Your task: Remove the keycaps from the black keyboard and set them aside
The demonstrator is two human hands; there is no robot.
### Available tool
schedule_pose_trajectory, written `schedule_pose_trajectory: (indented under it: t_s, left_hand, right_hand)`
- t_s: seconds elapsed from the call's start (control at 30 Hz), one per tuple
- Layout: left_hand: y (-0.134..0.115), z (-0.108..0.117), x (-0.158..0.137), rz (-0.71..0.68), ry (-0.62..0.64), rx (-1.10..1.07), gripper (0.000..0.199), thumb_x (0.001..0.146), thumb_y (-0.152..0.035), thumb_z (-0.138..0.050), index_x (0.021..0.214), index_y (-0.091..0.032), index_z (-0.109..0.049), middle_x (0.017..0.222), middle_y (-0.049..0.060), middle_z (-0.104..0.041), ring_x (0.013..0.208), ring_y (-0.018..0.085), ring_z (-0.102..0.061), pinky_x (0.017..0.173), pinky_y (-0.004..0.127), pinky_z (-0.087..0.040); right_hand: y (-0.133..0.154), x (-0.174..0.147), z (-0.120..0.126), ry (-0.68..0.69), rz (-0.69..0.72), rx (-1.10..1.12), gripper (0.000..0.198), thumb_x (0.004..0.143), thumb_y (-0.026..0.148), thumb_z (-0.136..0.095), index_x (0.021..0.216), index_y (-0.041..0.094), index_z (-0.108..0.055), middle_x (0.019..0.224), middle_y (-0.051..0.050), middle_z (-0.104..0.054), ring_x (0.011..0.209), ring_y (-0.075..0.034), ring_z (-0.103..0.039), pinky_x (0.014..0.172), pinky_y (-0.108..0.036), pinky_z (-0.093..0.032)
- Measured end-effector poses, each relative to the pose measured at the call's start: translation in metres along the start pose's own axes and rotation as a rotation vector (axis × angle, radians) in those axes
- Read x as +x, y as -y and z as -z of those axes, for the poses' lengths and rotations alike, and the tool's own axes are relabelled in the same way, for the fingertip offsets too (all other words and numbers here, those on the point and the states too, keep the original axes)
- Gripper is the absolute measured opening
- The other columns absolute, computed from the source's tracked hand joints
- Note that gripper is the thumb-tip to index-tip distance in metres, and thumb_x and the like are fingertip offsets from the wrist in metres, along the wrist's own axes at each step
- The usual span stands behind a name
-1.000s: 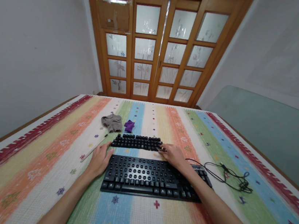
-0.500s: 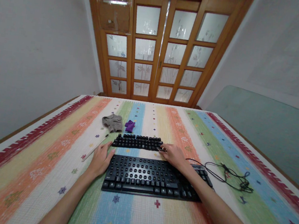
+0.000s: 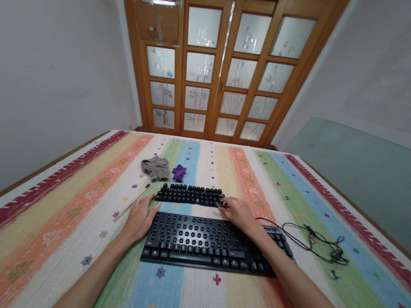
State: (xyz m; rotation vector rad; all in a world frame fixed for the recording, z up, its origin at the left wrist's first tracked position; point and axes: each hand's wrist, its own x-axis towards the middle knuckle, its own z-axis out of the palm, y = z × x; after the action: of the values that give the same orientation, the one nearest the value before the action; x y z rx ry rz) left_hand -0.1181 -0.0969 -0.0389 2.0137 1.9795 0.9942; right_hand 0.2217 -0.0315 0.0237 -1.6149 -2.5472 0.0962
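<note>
My left grip [image 3: 140,220] lies half open, thumb apart from the fingers and nothing seen in it, at the left end of the rows of black plastic keycaps [image 3: 188,195]; my right grip [image 3: 237,212] curls at their right end, and I cannot tell whether it has hold of one. The keycaps lie about midway between the left and right edges of the striped, cloth-covered tabletop [image 3: 164,292], just beyond a long black plastic keyboard [image 3: 208,244], which carries bare posts [image 3: 193,234] in its far rows and seated keys [image 3: 190,258] along its near edge.

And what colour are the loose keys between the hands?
The loose keys are black; the head view shows them.
</note>
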Motion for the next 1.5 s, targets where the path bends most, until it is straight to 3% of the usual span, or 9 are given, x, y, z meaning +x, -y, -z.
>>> schedule_pose_trajectory:
  t_s: [0.4, 0.83, 1.23, 1.37, 1.5]
  left_hand:
    - [0.003, -0.003, 0.000, -0.044, -0.045, 0.003, 0.051, 0.094, -0.047, -0.037, 0.125, -0.011, -0.055, 0.123, 0.017, -0.062, 0.117, 0.031, -0.054, 0.104, 0.051, -0.041]
    - [-0.001, 0.002, -0.001, -0.109, -0.127, -0.043, 0.039, 0.094, -0.037, -0.038, 0.119, -0.014, -0.057, 0.119, 0.014, -0.062, 0.114, 0.029, -0.053, 0.105, 0.052, -0.040]
    - [-0.016, 0.019, -0.004, -0.212, -0.154, -0.042, 0.028, 0.092, -0.032, -0.039, 0.101, -0.019, -0.062, 0.094, 0.009, -0.063, 0.094, 0.026, -0.059, 0.091, 0.043, -0.049]
    - [-0.019, 0.020, -0.005, -0.232, -0.138, -0.040, 0.028, 0.092, -0.032, -0.037, 0.096, -0.018, -0.061, 0.089, 0.008, -0.063, 0.088, 0.025, -0.060, 0.087, 0.041, -0.050]
    - [-0.019, 0.019, -0.006, -0.238, -0.119, -0.027, 0.028, 0.092, -0.034, -0.037, 0.096, -0.019, -0.060, 0.086, 0.007, -0.062, 0.086, 0.024, -0.061, 0.086, 0.040, -0.050]
  right_hand:
    - [-0.007, -0.007, 0.002, -0.040, -0.024, 0.018, 0.021, 0.090, 0.026, -0.056, 0.102, 0.017, -0.070, 0.099, -0.011, -0.074, 0.091, -0.023, -0.068, 0.072, -0.027, -0.043]
    - [0.009, -0.066, 0.010, -0.090, 0.038, 0.156, 0.021, 0.086, 0.017, -0.051, 0.091, 0.017, -0.071, 0.087, -0.008, -0.073, 0.082, -0.021, -0.067, 0.072, -0.028, -0.044]
    - [0.041, -0.118, -0.024, -0.278, 0.139, 0.089, 0.034, 0.099, 0.028, -0.037, 0.093, 0.018, -0.070, 0.086, -0.008, -0.068, 0.074, -0.018, -0.065, 0.066, -0.027, -0.045]
    - [0.046, -0.112, -0.023, -0.266, 0.134, 0.125, 0.031, 0.098, 0.028, -0.040, 0.098, 0.019, -0.069, 0.091, -0.008, -0.067, 0.077, -0.018, -0.065, 0.069, -0.027, -0.046]
    - [0.047, -0.081, -0.010, -0.229, 0.169, 0.144, 0.025, 0.094, 0.025, -0.047, 0.105, 0.017, -0.068, 0.097, -0.008, -0.063, 0.081, -0.019, -0.063, 0.073, -0.029, -0.047]
